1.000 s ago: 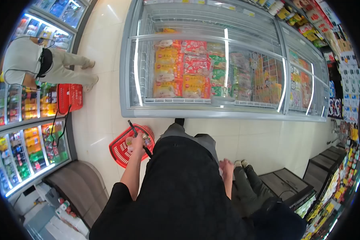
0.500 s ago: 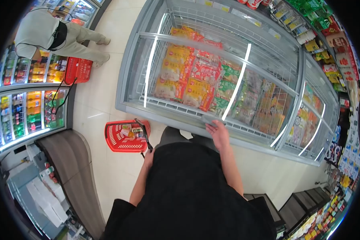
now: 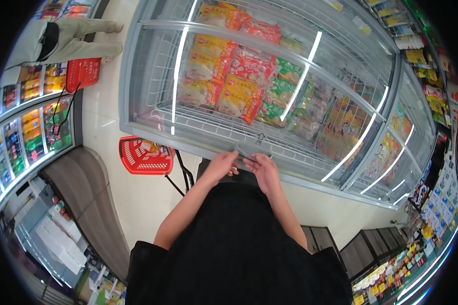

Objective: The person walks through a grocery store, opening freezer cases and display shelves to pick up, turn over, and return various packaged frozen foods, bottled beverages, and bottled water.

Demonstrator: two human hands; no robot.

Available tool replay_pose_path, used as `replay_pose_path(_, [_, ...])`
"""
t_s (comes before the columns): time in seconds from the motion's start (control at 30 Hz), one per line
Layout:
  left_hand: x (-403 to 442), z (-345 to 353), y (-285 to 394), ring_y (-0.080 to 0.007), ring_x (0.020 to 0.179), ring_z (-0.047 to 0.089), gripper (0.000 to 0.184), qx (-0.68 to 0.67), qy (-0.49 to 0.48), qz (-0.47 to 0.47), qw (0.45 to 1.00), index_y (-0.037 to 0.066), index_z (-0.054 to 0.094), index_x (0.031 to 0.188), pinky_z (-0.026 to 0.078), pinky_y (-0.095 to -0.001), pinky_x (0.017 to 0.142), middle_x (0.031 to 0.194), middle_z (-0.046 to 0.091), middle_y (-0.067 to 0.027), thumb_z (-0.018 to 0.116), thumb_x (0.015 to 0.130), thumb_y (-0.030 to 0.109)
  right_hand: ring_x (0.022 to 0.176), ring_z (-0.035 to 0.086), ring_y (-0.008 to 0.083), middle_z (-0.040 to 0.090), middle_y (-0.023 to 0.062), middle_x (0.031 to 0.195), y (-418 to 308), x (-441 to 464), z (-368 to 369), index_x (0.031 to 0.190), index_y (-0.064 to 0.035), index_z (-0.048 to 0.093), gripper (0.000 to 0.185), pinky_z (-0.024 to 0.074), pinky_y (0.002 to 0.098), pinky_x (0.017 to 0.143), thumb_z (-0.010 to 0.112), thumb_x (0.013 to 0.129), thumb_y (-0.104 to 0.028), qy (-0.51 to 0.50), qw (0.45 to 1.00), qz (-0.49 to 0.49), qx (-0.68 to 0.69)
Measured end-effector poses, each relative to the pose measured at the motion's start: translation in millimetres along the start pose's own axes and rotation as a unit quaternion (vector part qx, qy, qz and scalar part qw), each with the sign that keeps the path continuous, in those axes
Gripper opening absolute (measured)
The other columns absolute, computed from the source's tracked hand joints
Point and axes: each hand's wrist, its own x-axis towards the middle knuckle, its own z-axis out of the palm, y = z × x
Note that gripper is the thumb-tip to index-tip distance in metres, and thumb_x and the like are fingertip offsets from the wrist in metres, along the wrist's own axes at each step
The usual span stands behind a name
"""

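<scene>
Two hands at the handle: the left hand and the right hand meet at the front of the freezer, fingers bent inward; I cannot tell whether either is clenched around the handle or only touching it.
Step in hand: probably taking hold of the lid by its grip.
Next move calls for: by my judgement, fingertips well seated and an even push from both sides, so the pane runs straight; the arrow printed on the glass points away from the person.
Handle: a short grey piece at the lid's near edge, partly covered by the fingers, directly ahead of the person's waist.
Lid: clear, grey-framed, crossed by long white reflections; it looks closed, though glare makes that uncertain.
Under the glass: yellow packs, red packs and green packs lie in rows in white wire racks.
Red basket: on the floor, left of the person and near the freezer, small goods inside; its black pull bar leans near the left forearm, no hand on it.
</scene>
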Motion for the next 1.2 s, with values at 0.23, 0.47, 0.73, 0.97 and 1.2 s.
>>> replay_pose_path(0.23, [29.7,35.0,1.8,-0.0159,0.062,0.058,0.043,-0.155,0.019,-0.117,0.981,-0.001,0.055,0.091,0.043,-0.0262,0.057,0.072,0.058,-0.0074,0.052,0.088,0.042,0.094,0.061,0.0266,0.058,0.0114,0.103,-9.2,-2.5,-7.9,0.103,0.0026,0.054,0.021,0.0475,0.0374,0.085,0.05,0.092,-0.014,0.009,0.999,-0.008,0.042])
replay_pose_path(0.47, [37.8,47.9,28.5,-0.0141,0.062,0.052,0.036,-0.199,0.049,-0.109,0.973,0.001,0.055,0.089,0.042,-0.0263,0.06,0.07,0.056,-0.006,0.055,0.085,0.037,0.093,0.061,0.0278,0.057,0.0112,0.103,-25.9,8.1,5.1,0.104,0.0015,0.053,0.02,0.0481,0.0393,0.082,0.049,0.091,-0.014,0.017,0.999,-0.041,0.021])
replay_pose_path(0.73, [76.1,68.7,153.5,-0.0107,0.06,0.05,0.026,-0.206,-0.118,0.077,0.968,0.01,0.059,0.091,0.039,-0.0251,0.058,0.071,0.056,0.0007,0.049,0.09,0.034,0.089,0.062,0.0239,0.058,0.014,0.103,-122.1,75.6,43.5,0.109,0.0076,0.051,0.028,0.0495,0.0353,0.077,0.052,0.091,-0.013,-0.026,0.98,-0.196,0.007])
replay_pose_path(0.97, [52.7,49.4,174.5,-0.0133,0.082,0.061,0.034,-0.021,-0.008,0.267,0.963,0.003,0.058,0.11,0.046,-0.029,0.071,0.096,0.065,-0.0073,0.05,0.092,0.03,0.092,0.062,0.0254,0.058,0.015,0.106,-188.9,111.8,72.5,0.113,0.0062,0.051,0.03,0.0484,0.0373,0.081,0.053,0.09,-0.014,-0.031,0.971,-0.234,-0.04])
replay_pose_path(1.2, [72.9,-133.1,21.6,-0.0328,0.08,0.06,0.018,0.362,0.348,0.388,0.773,-0.001,0.065,0.084,0.047,-0.0396,0.075,0.083,0.064,-0.015,0.056,0.085,0.014,0.093,0.063,0.0251,0.063,0.0117,0.102,-115.3,89.4,44.7,0.111,0.0022,0.056,0.025,0.049,0.0367,0.083,0.052,0.09,-0.012,-0.086,0.963,-0.128,-0.221])
